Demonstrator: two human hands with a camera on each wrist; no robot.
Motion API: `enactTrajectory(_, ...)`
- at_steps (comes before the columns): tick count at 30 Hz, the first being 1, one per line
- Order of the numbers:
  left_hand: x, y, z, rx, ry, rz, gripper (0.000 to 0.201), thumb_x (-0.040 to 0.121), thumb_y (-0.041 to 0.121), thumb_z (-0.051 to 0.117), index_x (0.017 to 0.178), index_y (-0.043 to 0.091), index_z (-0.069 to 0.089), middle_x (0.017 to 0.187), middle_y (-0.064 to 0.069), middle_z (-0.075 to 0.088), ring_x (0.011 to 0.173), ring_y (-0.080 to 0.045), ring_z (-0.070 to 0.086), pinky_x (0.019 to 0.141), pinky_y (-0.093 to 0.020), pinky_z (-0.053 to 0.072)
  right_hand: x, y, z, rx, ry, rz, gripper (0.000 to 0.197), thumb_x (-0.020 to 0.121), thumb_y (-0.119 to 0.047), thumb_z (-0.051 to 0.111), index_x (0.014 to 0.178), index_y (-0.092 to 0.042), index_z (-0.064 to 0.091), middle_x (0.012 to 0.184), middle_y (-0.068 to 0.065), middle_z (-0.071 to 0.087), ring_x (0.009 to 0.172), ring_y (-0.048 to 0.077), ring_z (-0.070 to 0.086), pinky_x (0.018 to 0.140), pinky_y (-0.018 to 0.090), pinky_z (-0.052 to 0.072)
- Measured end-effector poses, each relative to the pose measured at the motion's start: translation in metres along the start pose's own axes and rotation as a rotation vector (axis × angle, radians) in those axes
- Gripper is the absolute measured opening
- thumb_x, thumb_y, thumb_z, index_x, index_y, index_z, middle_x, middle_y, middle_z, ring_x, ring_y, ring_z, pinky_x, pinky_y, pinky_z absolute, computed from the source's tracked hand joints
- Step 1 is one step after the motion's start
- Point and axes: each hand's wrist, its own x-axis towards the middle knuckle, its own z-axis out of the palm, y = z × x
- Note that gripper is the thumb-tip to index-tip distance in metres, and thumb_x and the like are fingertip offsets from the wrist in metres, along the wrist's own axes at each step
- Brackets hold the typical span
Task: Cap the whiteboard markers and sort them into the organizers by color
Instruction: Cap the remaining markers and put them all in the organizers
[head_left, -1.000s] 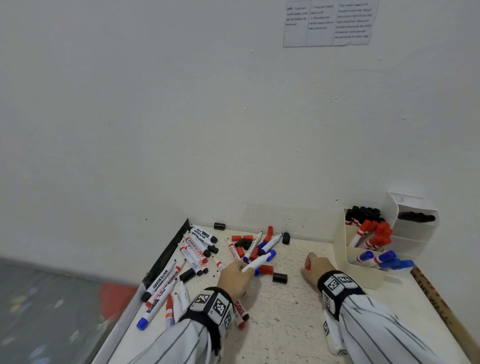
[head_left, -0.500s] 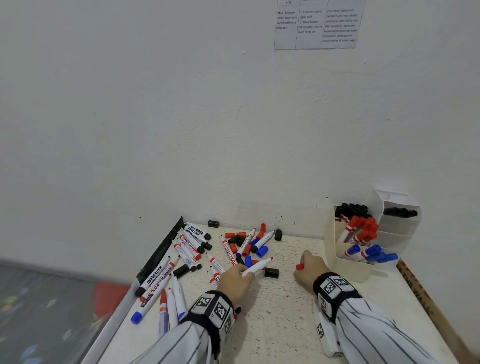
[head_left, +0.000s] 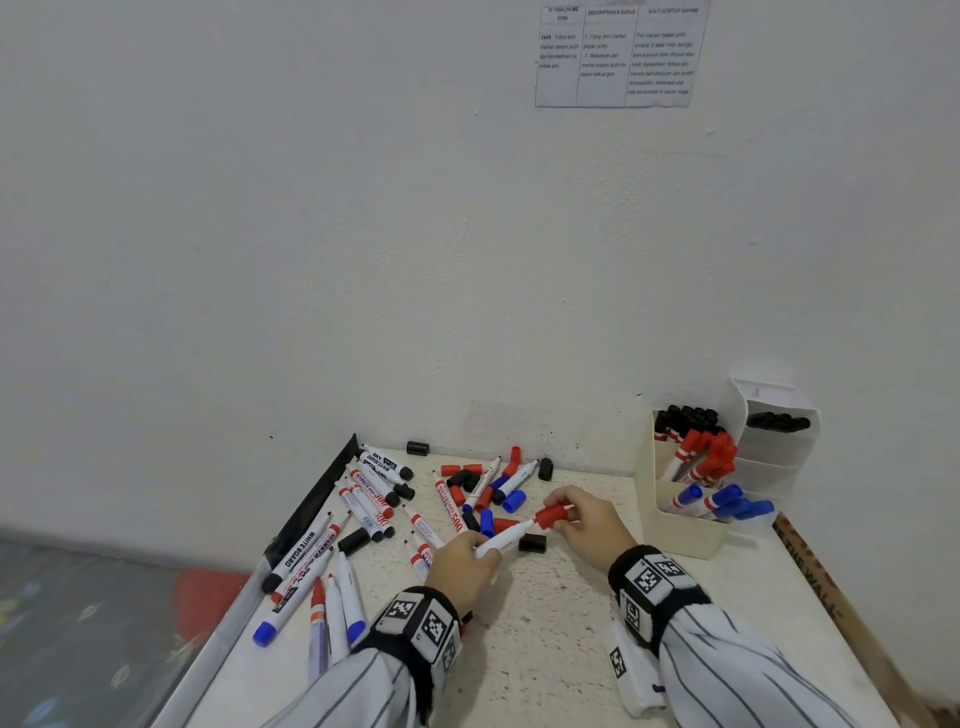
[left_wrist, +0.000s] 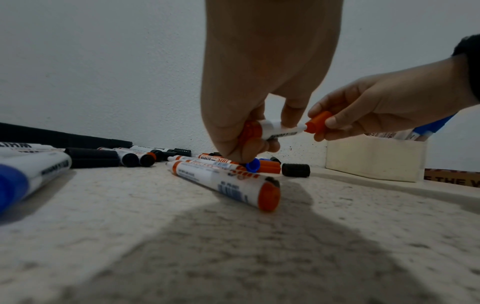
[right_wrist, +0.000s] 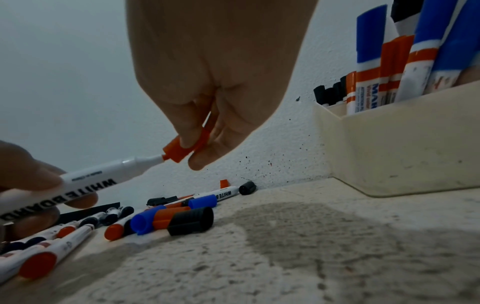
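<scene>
The left hand (head_left: 462, 564) grips a white plastic whiteboard marker with a red end plug (head_left: 506, 540) by its barrel, above the speckled table (head_left: 545, 649). The right hand (head_left: 589, 522) pinches a red ribbed cap (head_left: 551, 516) (its mouth is just over the marker's white nose, not pushed fully on). The barrel shows black "WHITEBOARD" letters.

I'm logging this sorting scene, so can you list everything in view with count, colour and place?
White-barrelled marker with red end: one, held in the air above the table.
Red plastic cap: one, at that marker's tip.
Loose markers: many, red, blue, black, table left.
Loose caps: several, red, blue, black, table centre.
Cream tiered organizer: one, table right; black, red, blue markers in tiers.
White organizer: one, behind it.
Printed paper sheet: one, wall.
Speckled table: one.
Left hand: grips marker.
Right hand: pinches cap.
</scene>
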Motion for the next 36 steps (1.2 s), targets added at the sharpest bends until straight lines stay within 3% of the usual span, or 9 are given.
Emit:
enactTrajectory(7, -0.006, 0.0, 0.008, -0.05, -0.004, 0.061, 0.026, 0.093, 0.022, 0.051, 0.117, 0.015, 0.056, 0.099, 0.003, 0.055, 0.088, -0.01, 0.051, 0.065, -0.013, 0.037, -0.012, 0.008, -0.005, 0.048, 0.046, 0.01, 0.035, 0.087, 0.003, 0.054, 0.087, -0.032, 0.05, 0.103, 0.0, 0.059, 0.097, 0.016, 0.057, 0.085, 0.021, 0.04)
enactTrajectory(11, -0.01, 0.001, 0.011, -0.094, 0.007, 0.099, 0.026, 0.089, 0.017, 0.058, 0.115, 0.017, 0.058, 0.103, 0.003, 0.059, 0.092, -0.012, 0.056, 0.079, -0.019, 0.043, -0.019, 0.012, -0.01, 0.082, 0.049, 0.022, 0.035, 0.088, 0.001, 0.053, 0.086, -0.034, 0.049, 0.103, 0.002, 0.061, 0.093, 0.018, 0.063, 0.09, 0.03, 0.049)
enactTrajectory(15, -0.011, 0.0, 0.016, -0.086, 0.008, 0.107, 0.026, 0.088, 0.013, 0.059, 0.113, 0.017, 0.059, 0.112, 0.0, 0.06, 0.1, -0.014, 0.057, 0.09, -0.025, 0.045, -0.023, 0.017, -0.013, 0.014, 0.025, 0.028, 0.029, 0.085, -0.005, 0.059, 0.083, -0.03, 0.047, 0.094, -0.001, 0.058, 0.067, 0.009, 0.053, 0.063, 0.007, 0.042)
enactTrajectory(17, -0.012, -0.001, 0.02, -0.095, 0.022, 0.099, 0.023, 0.088, 0.011, 0.058, 0.11, 0.017, 0.059, 0.111, 0.0, 0.059, 0.1, -0.013, 0.056, 0.088, -0.023, 0.044, -0.025, 0.02, -0.014, 0.002, 0.02, 0.036, 0.026, 0.082, -0.008, 0.064, 0.08, -0.028, 0.047, 0.084, -0.004, 0.055, 0.06, 0.005, 0.044, 0.057, 0.007, 0.038)
enactTrajectory(22, -0.016, 0.001, 0.025, -0.074, 0.028, 0.123, 0.024, 0.088, 0.011, 0.058, 0.112, 0.016, 0.06, 0.109, 0.001, 0.06, 0.097, -0.01, 0.054, 0.088, -0.021, 0.043, -0.03, 0.024, -0.012, -0.09, -0.029, 0.026, 0.031, 0.089, -0.01, 0.055, 0.117, -0.023, 0.059, 0.107, 0.001, 0.057, 0.099, 0.014, 0.052, 0.089, 0.02, 0.037)
enactTrajectory(25, -0.017, 0.002, 0.027, -0.052, 0.023, 0.13, 0.027, 0.088, 0.01, 0.058, 0.115, 0.014, 0.059, 0.11, 0.0, 0.06, 0.096, -0.011, 0.053, 0.09, -0.023, 0.043, -0.034, 0.024, -0.008, -0.049, 0.1, 0.032, 0.016, 0.089, -0.009, 0.053, 0.097, -0.022, 0.054, 0.093, 0.0, 0.055, 0.086, 0.016, 0.053, 0.075, 0.019, 0.039)
enactTrajectory(28, -0.02, 0.002, 0.03, -0.03, 0.016, 0.133, 0.027, 0.088, 0.01, 0.058, 0.115, 0.014, 0.059, 0.111, -0.002, 0.06, 0.099, -0.013, 0.055, 0.092, -0.025, 0.045, -0.036, 0.026, -0.007, -0.01, 0.182, 0.041, 0.02, 0.088, -0.009, 0.055, 0.085, -0.025, 0.043, 0.083, -0.003, 0.052, 0.076, 0.017, 0.05, 0.066, 0.022, 0.038)
enactTrajectory(33, -0.02, 0.0, 0.031, -0.055, 0.061, 0.145, 0.026, 0.087, 0.008, 0.059, 0.113, 0.014, 0.061, 0.11, -0.002, 0.061, 0.098, -0.013, 0.055, 0.09, -0.024, 0.044, -0.041, 0.024, -0.01, 0.005, 0.234, 0.001, 0.02, 0.088, -0.005, 0.055, 0.102, -0.019, 0.05, 0.088, -0.008, 0.05, 0.069, 0.001, 0.045, 0.066, 0.016, 0.035)
enactTrajectory(36, -0.019, -0.002, 0.031, -0.035, 0.069, 0.163, 0.026, 0.086, 0.008, 0.06, 0.111, 0.014, 0.061, 0.109, -0.002, 0.06, 0.095, -0.012, 0.053, 0.087, -0.022, 0.042, -0.041, 0.025, -0.009, -0.018, 0.286, 0.01, 0.025, 0.088, -0.007, 0.057, 0.112, -0.012, 0.054, 0.098, 0.0, 0.053, 0.085, 0.012, 0.052, 0.075, 0.016, 0.038)
